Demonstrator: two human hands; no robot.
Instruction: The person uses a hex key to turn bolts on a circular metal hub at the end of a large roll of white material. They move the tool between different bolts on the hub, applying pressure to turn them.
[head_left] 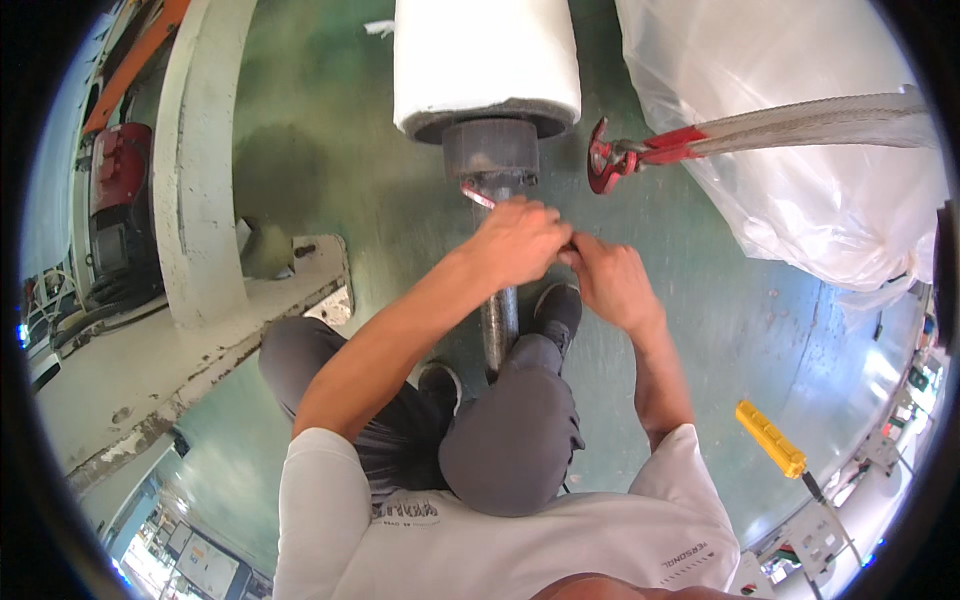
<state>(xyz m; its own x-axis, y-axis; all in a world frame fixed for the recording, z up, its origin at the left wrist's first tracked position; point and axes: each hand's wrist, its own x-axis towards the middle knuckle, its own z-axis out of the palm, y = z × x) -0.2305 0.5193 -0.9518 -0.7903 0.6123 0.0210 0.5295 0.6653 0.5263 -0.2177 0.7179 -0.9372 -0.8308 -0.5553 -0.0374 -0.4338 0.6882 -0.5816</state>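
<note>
In front of me a metal shaft runs out of a dark round collar at the near end of a large white roll. My left hand is closed over the shaft, just below the collar. From its far side sticks the flat end of a thin red and silver tool, whose kind I cannot make out. My right hand is closed close beside the left, its fingertips at a small dark end between the two hands. The rest of that piece is hidden by the fingers.
A red hook on a grey webbing sling hangs to the right of the collar. Behind it stands a bulky load in clear plastic. A yellow pendant control hangs at the right. A cream machine frame borders the left.
</note>
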